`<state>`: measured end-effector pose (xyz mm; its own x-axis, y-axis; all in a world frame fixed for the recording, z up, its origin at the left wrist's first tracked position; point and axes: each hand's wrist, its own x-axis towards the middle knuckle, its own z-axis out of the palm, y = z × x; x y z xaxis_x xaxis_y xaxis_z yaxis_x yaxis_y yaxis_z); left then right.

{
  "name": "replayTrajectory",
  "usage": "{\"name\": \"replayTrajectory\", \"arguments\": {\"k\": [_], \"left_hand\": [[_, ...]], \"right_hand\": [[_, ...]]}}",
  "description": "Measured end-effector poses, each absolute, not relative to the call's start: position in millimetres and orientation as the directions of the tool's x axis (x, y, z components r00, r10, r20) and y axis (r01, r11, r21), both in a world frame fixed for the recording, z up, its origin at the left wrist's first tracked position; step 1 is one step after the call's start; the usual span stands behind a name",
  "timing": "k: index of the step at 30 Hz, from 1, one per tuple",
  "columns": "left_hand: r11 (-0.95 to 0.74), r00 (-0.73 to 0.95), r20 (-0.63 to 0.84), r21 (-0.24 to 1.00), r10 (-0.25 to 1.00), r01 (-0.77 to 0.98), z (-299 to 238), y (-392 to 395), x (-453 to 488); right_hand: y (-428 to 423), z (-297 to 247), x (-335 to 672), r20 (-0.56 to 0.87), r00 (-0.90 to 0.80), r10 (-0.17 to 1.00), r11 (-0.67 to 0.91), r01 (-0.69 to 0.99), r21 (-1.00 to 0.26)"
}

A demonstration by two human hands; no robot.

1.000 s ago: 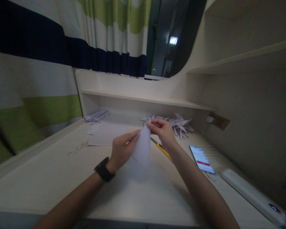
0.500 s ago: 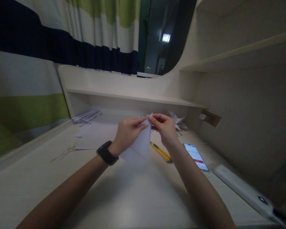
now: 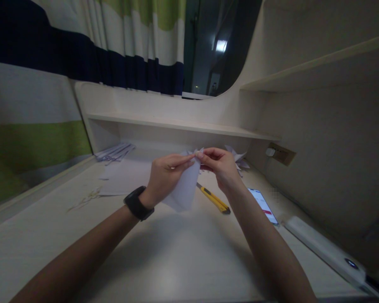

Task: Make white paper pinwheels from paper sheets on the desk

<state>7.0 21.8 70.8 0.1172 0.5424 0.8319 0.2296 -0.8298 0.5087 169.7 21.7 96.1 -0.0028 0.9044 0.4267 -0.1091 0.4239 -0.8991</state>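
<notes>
Both my hands hold a folded white sheet of paper in the air above the desk. My left hand, with a black watch on its wrist, pinches the paper's top corner from the left. My right hand pinches the same top edge from the right, fingers closed on it. The paper hangs down between the hands, folded to a point at the top.
A yellow utility knife lies on the desk just under my right hand. A lit phone and a white bar-shaped device lie to the right. Folded paper stars sit at the back, loose sheets at the back left.
My left hand has slid up from the paper's side to its top corner, next to my right hand. The view has shifted slightly.
</notes>
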Motion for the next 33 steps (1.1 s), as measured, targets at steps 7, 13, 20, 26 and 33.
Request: {"name": "replayTrajectory", "arguments": {"k": [7, 13, 20, 26, 33], "left_hand": [[-0.826, 0.132, 0.822, 0.520, 0.553, 0.218, 72.3, 20.9, 5.9], [-0.827, 0.158, 0.817, 0.521, 0.554, 0.210, 72.9, 17.4, 8.2], [-0.838, 0.181, 0.821, 0.507, 0.541, 0.204, 74.4, 16.6, 7.5], [-0.822, 0.182, 0.803, 0.539, 0.568, 0.184, 73.9, 14.5, 8.0], [-0.836, 0.168, 0.824, 0.504, 0.541, 0.219, 75.8, 13.6, 8.1]], "right_hand": [[21.6, 97.6, 171.4, 0.453, 0.016, 0.892, 0.448, -0.179, -0.876], [20.5, 98.3, 171.3, 0.471, 0.031, 0.882, 0.469, -0.172, -0.866], [18.5, 100.0, 172.2, 0.476, 0.029, 0.879, 0.475, -0.158, -0.866], [17.2, 100.4, 171.7, 0.498, 0.049, 0.866, 0.500, -0.133, -0.856], [15.5, 100.5, 171.4, 0.511, 0.091, 0.855, 0.519, -0.105, -0.848]]}}
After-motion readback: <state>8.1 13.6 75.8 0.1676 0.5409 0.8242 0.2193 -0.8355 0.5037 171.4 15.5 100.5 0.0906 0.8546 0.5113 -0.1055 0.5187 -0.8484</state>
